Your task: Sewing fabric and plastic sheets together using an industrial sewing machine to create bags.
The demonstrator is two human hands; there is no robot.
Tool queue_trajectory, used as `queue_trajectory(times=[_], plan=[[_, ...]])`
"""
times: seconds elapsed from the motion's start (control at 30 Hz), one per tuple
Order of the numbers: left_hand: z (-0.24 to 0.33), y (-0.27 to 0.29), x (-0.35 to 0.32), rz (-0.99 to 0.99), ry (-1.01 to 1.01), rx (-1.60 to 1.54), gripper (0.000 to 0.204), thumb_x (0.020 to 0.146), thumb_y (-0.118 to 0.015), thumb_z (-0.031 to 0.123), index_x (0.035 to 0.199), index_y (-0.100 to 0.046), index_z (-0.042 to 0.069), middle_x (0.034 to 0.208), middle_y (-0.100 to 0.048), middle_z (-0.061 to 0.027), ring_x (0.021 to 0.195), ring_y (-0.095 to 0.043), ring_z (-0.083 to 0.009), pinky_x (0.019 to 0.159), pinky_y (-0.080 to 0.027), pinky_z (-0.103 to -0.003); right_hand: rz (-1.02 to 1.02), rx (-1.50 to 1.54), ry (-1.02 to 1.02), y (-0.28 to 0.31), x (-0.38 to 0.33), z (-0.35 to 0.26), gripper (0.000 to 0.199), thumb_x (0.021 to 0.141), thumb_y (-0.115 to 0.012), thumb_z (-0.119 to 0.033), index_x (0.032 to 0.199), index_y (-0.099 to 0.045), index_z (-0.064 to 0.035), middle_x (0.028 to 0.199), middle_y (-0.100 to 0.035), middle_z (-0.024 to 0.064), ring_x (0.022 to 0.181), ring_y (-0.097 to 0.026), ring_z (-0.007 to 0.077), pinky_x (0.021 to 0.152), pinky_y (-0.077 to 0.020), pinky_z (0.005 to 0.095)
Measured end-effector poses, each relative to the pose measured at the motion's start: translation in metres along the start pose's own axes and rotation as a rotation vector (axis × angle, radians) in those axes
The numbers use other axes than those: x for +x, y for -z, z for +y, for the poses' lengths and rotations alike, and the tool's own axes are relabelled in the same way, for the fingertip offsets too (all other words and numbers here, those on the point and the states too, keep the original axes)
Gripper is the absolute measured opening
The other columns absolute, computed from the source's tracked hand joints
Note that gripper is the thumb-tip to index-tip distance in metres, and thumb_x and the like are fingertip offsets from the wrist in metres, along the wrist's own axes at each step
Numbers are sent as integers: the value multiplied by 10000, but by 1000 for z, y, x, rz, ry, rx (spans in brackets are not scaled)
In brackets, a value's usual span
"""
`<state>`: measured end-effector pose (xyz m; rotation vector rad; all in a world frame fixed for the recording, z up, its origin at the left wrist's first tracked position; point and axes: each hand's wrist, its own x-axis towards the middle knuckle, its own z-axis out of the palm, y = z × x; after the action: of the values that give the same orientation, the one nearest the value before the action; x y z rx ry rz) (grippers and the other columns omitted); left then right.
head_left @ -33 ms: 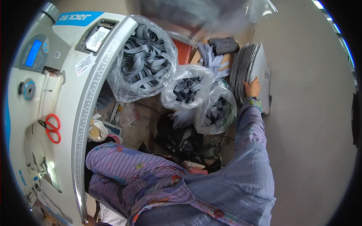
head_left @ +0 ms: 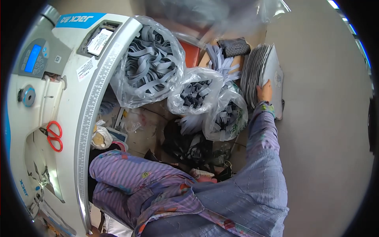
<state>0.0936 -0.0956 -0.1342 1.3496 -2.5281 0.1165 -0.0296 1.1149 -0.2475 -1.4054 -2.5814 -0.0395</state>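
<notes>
At the right, my right hand (head_left: 265, 91) reaches out to a thick stack of thin grey panels (head_left: 258, 69), which look like cloth and stand on edge against the wall. Its thumb and fingers close about the near edge of the stack; how many panels lie between them I cannot make out. A small round mark shows on the outermost panel. Only a sliver of my left hand (head_left: 94, 232) appears at the lower edge, by the rim of the sewing machine table (head_left: 81, 158); its fingers are hidden.
Clear bags of grey strap (head_left: 152, 67) and short cut pieces (head_left: 195, 94) (head_left: 227, 114) stand ahead. A dark pouch (head_left: 235, 47) lies beside the stack. Red-handled scissors (head_left: 54, 136) rest on the machine table at left. A black plastic bag (head_left: 185, 144) sits on the floor.
The view has shifted very slightly, with the machine table a little further left. My hands have stayed in place.
</notes>
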Motion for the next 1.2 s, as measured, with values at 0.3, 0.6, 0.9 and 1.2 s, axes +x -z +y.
queue_trajectory(times=[0.3, 0.6, 0.9, 1.2], plan=[[81, 76, -67, -238, -44, -249, 811, 735, -762, 586, 1276, -568, 14, 1140, -627, -261, 984, -616, -428, 841, -508, -561, -250, -100, 166, 58, 17, 55, 246, 855, -614, -117, 1054, -759, -118, 1177, -599, 218, 1080, -638, 403, 893, -516, 508], [27, 29, -18, -146, 12, -84, 759, 768, -755, 523, 1280, -563, -2, 1123, -632, -257, 987, -613, -431, 868, -508, -556, -374, -322, 112, 26, 3, 1, 447, 730, -781, -335, 1029, -712, -9, 1217, -578, 226, 1076, -617, 438, 933, -528, 497], [13, 27, -10, -141, 1, -8, 755, 780, -743, 522, 1284, -559, -10, 1134, -629, -258, 989, -611, -431, 877, -509, -550, -145, -40, 98, 4, 9, 54, 432, 863, -639, -102, 1294, -605, -120, 1489, -443, 225, 1119, -593, 449, 924, -509, 505], [-1, 50, -29, -197, -459, -384, 728, 801, -741, 495, 1282, -557, -20, 1159, -623, -264, 996, -612, -429, 877, -516, -530, -346, -213, 129, 29, -14, 5, 348, 811, -661, -197, 1151, -654, -125, 1326, -525, 193, 1034, -645, 454, 852, -535, 550]])
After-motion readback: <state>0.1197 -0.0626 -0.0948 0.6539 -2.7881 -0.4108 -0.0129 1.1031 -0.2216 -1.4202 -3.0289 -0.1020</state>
